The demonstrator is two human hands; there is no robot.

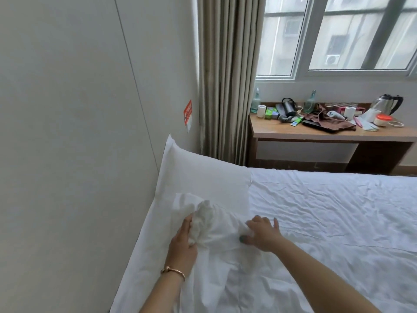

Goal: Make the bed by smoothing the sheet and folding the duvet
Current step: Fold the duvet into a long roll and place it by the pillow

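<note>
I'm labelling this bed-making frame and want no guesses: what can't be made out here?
Head view:
- Left hand fingertips: buried in the bunched white cloth.
- Duvet: whether that cloth is it cannot be told.
- Bed foot: cut off by the right edge.
- Desk clutter labels: too small.

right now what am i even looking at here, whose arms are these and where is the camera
There is no machine here. The single picture comes from a wide-angle camera worn on a person's head, looking forward and down, so the two bare arms reaching in from the bottom are that person's own.

They are working at a bed with a wrinkled white sheet. A white pillow leans against the wall at the head of the bed. The left hand, with a bracelet on its wrist, grips a bunched wad of white fabric. The right hand pinches the same white cloth a little further right.

Behind the bed, a wooden desk under the window holds clutter, including a kettle and toilet paper rolls. A curtain hangs left of the window.
</note>
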